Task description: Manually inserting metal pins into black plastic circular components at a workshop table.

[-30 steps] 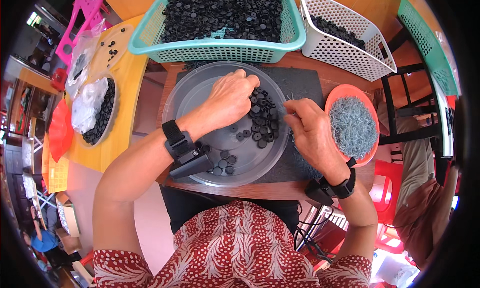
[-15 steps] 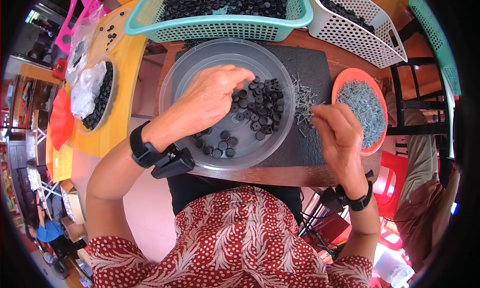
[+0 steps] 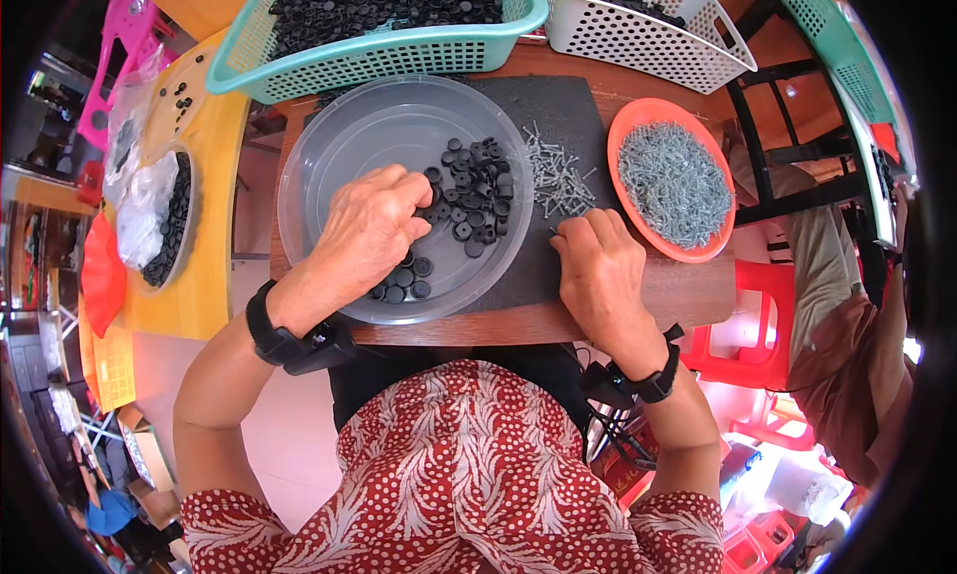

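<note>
My left hand (image 3: 371,227) is over the clear plastic basin (image 3: 339,125), thumb and fingers drawn together beside a heap of small round black caps (image 3: 477,197). Whatever lies between those fingertips is hidden. A smaller group of black caps (image 3: 404,283) lies below that hand, near the basin's front side. My right hand (image 3: 601,273) is above the dark mat (image 3: 543,265), its fingertips pinched just in front of a loose pile of silver screws (image 3: 556,175). Something tiny may be in that pinch, too small to name. An orange-red bowl (image 3: 616,140) full of screws stands right of the pile.
Behind the basin stand a teal basket (image 3: 399,57) of black parts and a white perforated basket (image 3: 648,60). At left, a yellow table (image 3: 214,275) bears a tub of black parts and plastic bags. A red stool (image 3: 763,325) and a person's leg (image 3: 827,275) are at right.
My left hand has drawn back from above the cap heap toward its near left side. My right hand has moved from beside the bowl to the mat in front of the screws. The view has shifted.
</note>
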`<state>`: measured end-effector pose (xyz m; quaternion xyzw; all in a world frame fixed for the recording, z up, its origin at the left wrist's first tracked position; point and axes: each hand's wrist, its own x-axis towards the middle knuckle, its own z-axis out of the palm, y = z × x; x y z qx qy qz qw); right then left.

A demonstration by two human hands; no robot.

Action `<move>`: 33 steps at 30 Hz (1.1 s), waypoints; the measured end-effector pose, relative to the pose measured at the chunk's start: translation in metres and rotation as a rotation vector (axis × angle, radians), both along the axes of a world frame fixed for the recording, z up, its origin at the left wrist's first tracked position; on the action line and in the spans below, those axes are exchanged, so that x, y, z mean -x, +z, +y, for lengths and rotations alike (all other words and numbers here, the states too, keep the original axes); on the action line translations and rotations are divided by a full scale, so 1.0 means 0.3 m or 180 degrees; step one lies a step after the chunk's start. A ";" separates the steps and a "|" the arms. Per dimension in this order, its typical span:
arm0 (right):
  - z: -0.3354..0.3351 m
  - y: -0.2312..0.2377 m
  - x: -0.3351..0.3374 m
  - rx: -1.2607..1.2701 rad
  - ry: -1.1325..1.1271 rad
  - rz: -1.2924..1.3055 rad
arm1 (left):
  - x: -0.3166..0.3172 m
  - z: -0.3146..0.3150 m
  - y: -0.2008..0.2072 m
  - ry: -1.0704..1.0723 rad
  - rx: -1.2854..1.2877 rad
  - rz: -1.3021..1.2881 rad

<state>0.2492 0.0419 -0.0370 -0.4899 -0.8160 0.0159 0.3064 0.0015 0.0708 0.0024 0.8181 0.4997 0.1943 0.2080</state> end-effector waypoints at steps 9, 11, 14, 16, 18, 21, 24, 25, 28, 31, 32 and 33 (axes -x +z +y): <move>-0.007 0.015 -0.011 -0.0060 0.0002 0.0361 | 0.008 0.010 -0.038 -0.0051 -0.0103 -0.0216; -0.016 0.030 -0.004 0.0023 -0.0013 0.0439 | 0.010 0.004 -0.037 -0.0025 -0.0034 -0.0357; -0.024 0.047 0.005 0.0138 -0.0040 0.0596 | 0.006 -0.005 -0.030 0.0015 -0.0048 -0.0335; -0.036 0.050 0.017 0.0237 -0.0031 0.0833 | 0.010 -0.003 -0.035 -0.0081 -0.0182 -0.0196; -0.052 0.063 0.038 0.0279 -0.0058 0.0913 | 0.009 -0.002 -0.033 -0.0099 -0.0151 -0.0209; -0.072 0.083 0.069 0.0468 -0.0072 0.1155 | 0.016 -0.006 -0.040 -0.0109 -0.0130 -0.0378; -0.082 0.115 0.107 0.0797 -0.0011 0.1505 | 0.026 -0.032 -0.019 -0.0142 -0.0259 -0.0522; -0.085 0.127 0.122 0.0979 0.0031 0.1695 | 0.024 -0.046 -0.004 -0.0185 -0.0375 -0.0508; -0.084 0.145 0.183 0.1111 0.0346 0.2105 | 0.011 -0.099 0.033 -0.0205 -0.0477 -0.0693; -0.089 0.148 0.233 0.1451 0.0409 0.2352 | -0.002 -0.136 0.069 -0.0206 -0.0509 -0.0884; -0.091 0.148 0.240 0.1743 0.0412 0.2551 | -0.006 -0.144 0.075 -0.0180 -0.0492 -0.1010; -0.092 0.164 0.242 0.1924 0.0402 0.2560 | -0.005 -0.150 0.072 -0.0176 -0.0490 -0.1014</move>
